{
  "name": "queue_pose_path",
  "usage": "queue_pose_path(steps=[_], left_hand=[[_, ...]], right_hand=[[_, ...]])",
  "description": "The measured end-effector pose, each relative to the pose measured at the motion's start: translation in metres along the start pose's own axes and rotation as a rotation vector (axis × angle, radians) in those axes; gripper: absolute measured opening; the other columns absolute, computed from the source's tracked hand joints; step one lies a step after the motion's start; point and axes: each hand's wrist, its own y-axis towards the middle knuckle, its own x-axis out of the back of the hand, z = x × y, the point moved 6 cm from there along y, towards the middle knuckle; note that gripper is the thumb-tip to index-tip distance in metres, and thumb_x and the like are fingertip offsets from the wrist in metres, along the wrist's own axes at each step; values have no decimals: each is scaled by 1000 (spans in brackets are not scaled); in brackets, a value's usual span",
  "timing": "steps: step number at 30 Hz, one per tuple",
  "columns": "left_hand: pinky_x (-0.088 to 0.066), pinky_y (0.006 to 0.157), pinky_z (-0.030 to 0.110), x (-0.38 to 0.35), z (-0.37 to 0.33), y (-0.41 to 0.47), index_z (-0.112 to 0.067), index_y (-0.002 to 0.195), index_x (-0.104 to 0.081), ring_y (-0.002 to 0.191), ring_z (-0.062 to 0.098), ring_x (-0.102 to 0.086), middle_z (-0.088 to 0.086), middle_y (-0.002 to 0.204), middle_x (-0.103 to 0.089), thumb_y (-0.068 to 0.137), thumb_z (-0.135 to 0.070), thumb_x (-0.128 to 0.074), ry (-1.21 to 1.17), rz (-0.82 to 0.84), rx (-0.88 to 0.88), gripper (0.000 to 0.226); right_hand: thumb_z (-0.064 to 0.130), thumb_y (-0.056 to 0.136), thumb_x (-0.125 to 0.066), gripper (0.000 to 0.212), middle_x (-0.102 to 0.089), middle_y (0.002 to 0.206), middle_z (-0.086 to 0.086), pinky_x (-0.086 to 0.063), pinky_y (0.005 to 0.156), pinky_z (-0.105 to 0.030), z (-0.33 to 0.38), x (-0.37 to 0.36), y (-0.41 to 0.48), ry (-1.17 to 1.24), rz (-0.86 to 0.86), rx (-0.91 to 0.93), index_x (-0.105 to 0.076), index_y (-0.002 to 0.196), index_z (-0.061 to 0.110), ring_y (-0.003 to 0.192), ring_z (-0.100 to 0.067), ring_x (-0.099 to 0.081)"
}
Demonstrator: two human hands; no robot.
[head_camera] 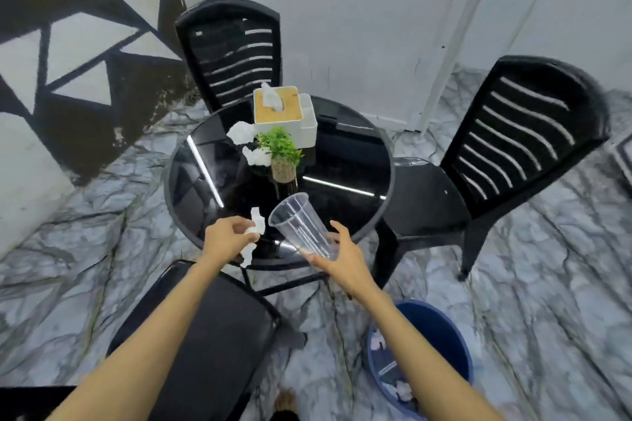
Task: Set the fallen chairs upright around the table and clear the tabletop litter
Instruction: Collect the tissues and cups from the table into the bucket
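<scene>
marble floor, chairs upright; litter-clearing is underway. at the worktop's (345, 161) near edge, left hand (227, 238) clutches crumpled tissue (257, 225), right hand (338, 258) grips a plastic cup (301, 225). next, probably the blue bin (441, 345).

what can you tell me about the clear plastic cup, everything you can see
The cup is a tall, clear, tapered plastic tumbler with faint vertical ribbing, and it looks empty. The right hand grips it near its base, tilted so the open rim points up and to the left. It is held above the near edge of the round black glass table, clear of the tabletop, beside the left hand.
</scene>
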Motion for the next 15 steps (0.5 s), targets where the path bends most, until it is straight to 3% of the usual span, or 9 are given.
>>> queue_pose_path(steps=[5,9,12,15], left_hand=[[-41,85,26,-109,-40,-67,-9,108,-67,111,23,-57,10,115,-66,78,-18,-73,-121,168,32,32],[-42,89,26,-212,-72,-114,-7,108,-66,110,23,-59,12,113,-67,78,-18,-73,-64,349,-28,32],[-41,89,23,-278,-81,-137,-4,108,-66,110,24,-60,15,114,-67,79,-15,-72,-12,460,-63,32],[-40,84,21,-330,-72,-146,-2,107,-66,109,25,-61,16,112,-67,80,-11,-69,38,526,-82,28]], right_hand=[[29,83,-68,78,-40,144,-3,-39,91,-24,-103,81,-110,41,-99,-167,-22,146,20,122,-16,-46],[24,81,-70,60,-51,119,1,-36,80,-20,-169,130,-173,58,-218,-300,-41,133,13,109,-16,-50],[41,63,-67,59,-56,102,-1,-40,67,-25,-217,145,-198,80,-299,-379,-52,112,12,95,-20,-57],[29,73,-74,48,-57,100,-2,-42,67,-25,-273,136,-212,115,-342,-472,-53,112,9,94,-24,-58]])
